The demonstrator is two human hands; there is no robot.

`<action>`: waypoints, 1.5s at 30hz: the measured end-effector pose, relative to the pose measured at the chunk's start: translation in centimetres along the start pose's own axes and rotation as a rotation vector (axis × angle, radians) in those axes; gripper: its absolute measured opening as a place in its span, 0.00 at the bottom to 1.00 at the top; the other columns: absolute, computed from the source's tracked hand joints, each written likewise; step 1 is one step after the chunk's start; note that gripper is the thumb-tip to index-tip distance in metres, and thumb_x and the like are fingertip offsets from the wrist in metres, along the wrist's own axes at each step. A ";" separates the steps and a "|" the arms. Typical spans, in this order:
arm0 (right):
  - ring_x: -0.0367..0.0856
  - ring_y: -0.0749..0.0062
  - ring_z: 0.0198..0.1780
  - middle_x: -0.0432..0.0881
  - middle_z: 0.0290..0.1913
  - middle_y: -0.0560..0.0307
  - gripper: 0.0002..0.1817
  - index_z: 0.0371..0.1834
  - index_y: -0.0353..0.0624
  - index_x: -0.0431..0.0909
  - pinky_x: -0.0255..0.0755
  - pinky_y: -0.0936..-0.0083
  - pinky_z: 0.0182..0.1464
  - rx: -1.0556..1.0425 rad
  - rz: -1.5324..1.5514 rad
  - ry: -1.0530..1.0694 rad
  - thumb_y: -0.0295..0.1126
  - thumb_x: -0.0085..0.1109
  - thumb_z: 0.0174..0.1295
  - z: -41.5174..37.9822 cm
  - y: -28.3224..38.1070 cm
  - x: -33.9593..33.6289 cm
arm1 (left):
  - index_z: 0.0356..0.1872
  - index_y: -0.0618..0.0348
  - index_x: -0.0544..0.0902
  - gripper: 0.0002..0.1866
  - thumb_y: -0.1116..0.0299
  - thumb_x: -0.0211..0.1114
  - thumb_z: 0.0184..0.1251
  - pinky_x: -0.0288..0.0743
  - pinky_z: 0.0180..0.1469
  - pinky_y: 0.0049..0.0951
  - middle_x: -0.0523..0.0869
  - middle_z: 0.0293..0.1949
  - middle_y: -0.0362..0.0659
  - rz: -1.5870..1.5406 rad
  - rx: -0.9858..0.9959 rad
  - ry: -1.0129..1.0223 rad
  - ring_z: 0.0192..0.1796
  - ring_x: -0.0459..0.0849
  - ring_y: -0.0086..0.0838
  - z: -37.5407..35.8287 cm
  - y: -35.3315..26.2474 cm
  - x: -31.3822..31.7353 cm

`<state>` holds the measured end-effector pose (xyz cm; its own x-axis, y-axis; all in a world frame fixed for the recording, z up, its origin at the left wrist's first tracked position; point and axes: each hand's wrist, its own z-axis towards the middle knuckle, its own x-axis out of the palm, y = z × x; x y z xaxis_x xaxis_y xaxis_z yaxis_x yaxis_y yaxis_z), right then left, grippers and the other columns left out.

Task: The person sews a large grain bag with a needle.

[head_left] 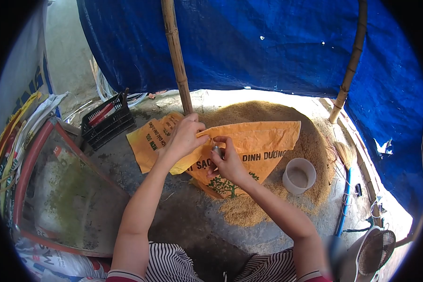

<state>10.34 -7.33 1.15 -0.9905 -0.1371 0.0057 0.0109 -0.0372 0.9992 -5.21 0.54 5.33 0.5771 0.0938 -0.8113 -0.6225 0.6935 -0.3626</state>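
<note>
An orange woven sack (268, 138) with dark lettering and a printed green tree is stretched out in front of me, over a pile of yellowish grain or husks. My left hand (187, 135) pinches the sack's upper edge, fingers closed. Close beside it, my right hand (228, 162) is closed round a small grey cylindrical tool (216, 150), its thin end pointing up towards the sack edge. The fingers hide most of that tool, so its exact kind cannot be made out. Another part of orange sacking (143, 145) spreads to the left, under my left forearm.
A white plastic tub (299, 176) stands on the grain pile (315, 141). At left are a black crate (107, 117), a red-framed panel (66, 188) and stacked sacks (21, 136). Bamboo poles (176, 51) stand before a blue tarp (268, 47). A blue-handled broom (347, 197) lies right.
</note>
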 end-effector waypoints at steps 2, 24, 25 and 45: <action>0.81 0.72 0.23 0.74 0.36 0.49 0.18 0.58 0.38 0.53 0.82 0.73 0.26 -0.002 -0.029 -0.014 0.27 0.44 0.68 0.1 0.0 0.1 | 0.33 0.65 0.84 0.12 0.67 0.70 0.48 0.70 0.42 0.38 0.73 0.32 0.48 0.049 0.053 -0.078 0.40 0.76 0.41 0.0 -0.1 0.7; 0.76 0.72 0.20 0.71 0.22 0.57 0.32 0.73 0.51 0.51 0.78 0.71 0.23 0.257 0.371 0.130 0.30 0.39 0.62 1.0 0.3 -1.5 | 0.34 0.67 0.82 0.12 0.68 0.67 0.50 0.70 0.46 0.42 0.75 0.34 0.51 -0.011 -0.043 -0.119 0.43 0.77 0.45 0.3 1.1 1.7; 0.76 0.72 0.20 0.73 0.24 0.56 0.32 0.73 0.51 0.50 0.78 0.71 0.23 0.259 0.365 0.113 0.29 0.39 0.61 1.0 0.2 -1.3 | 0.35 0.67 0.83 0.13 0.68 0.67 0.51 0.70 0.46 0.41 0.75 0.34 0.51 -0.020 -0.032 -0.103 0.42 0.77 0.45 0.3 1.4 1.9; 0.73 0.77 0.21 0.72 0.27 0.58 0.32 0.73 0.53 0.50 0.78 0.76 0.26 0.288 0.368 0.113 0.27 0.39 0.63 1.2 -0.2 -0.7 | 0.34 0.63 0.85 0.12 0.66 0.69 0.52 0.70 0.46 0.38 0.81 0.34 0.48 -0.055 -0.187 -0.063 0.42 0.78 0.43 0.7 1.8 3.3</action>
<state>10.90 -6.01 1.02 -0.9067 -0.1975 0.3726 0.3035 0.3077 0.9018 -4.05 2.64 2.34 0.6410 0.1084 -0.7598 -0.6733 0.5545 -0.4890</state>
